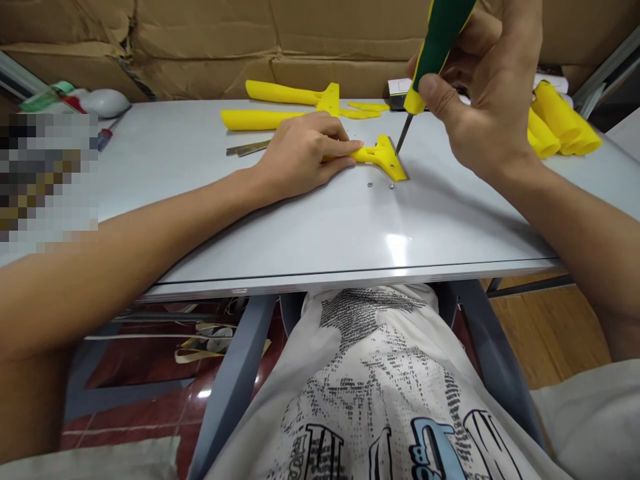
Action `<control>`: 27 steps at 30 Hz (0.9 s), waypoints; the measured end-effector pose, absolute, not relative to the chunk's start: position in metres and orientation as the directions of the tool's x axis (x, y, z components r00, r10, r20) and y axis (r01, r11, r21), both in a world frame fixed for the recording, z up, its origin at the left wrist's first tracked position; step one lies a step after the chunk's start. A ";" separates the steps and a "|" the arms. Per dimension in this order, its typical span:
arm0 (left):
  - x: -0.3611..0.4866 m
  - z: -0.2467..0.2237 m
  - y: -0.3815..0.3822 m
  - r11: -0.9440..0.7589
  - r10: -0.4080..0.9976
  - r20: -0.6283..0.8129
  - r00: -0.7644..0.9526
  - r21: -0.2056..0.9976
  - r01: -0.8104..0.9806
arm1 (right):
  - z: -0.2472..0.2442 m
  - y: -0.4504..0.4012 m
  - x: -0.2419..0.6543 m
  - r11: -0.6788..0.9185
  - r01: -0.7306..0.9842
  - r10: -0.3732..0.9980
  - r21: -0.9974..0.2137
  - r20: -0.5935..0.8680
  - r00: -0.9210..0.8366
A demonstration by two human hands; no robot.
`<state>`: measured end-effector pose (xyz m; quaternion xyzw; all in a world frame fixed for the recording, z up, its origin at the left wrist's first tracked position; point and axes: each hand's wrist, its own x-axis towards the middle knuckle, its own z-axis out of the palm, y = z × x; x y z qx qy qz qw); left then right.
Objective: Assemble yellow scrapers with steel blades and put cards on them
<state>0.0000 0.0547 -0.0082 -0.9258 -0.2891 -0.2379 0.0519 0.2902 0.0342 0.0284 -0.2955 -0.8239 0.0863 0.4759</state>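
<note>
My left hand (313, 150) pinches the handle of a yellow scraper (387, 159) and holds it flat against the table. A thin blade edge shows along the far right side of its head. In my right hand (483, 93) is a green and yellow screwdriver (437, 50), tilted, its metal tip at the scraper head; whether it sits in a screw I cannot tell. Two small screws (391, 187) lie just in front of the head. Behind my left hand are two more yellow scraper bodies (265, 120) and some metal blades (245, 148).
Small yellow plastic pieces (367, 110) lie past the scraper, near a black and white box (399, 93). Yellow tube-shaped handles (563, 123) are piled at the right. Cardboard (210, 40) stands along the back of the white table (300, 233). A white rounded object (105, 103) sits far left.
</note>
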 end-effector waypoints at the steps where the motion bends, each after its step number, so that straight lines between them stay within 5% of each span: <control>1: 0.000 -0.009 0.056 -0.825 0.514 0.468 0.719 0.040 0.564 | 0.031 0.030 0.284 0.803 0.387 0.588 -0.454 0.709 -0.388; 11: -0.001 -0.010 0.058 -0.830 0.485 0.499 0.718 0.005 0.558 | 0.016 0.053 0.296 0.816 0.366 0.574 -0.448 0.707 -0.413; 18: 0.000 -0.008 0.055 -0.837 0.486 0.503 0.715 0.031 0.547 | -0.004 0.108 0.307 0.972 -0.018 0.228 -0.236 0.954 -0.193; 27: 0.000 -0.005 0.052 -0.833 0.515 0.458 0.724 0.068 0.549 | 0.004 0.087 0.304 0.971 0.031 0.234 -0.236 0.923 -0.307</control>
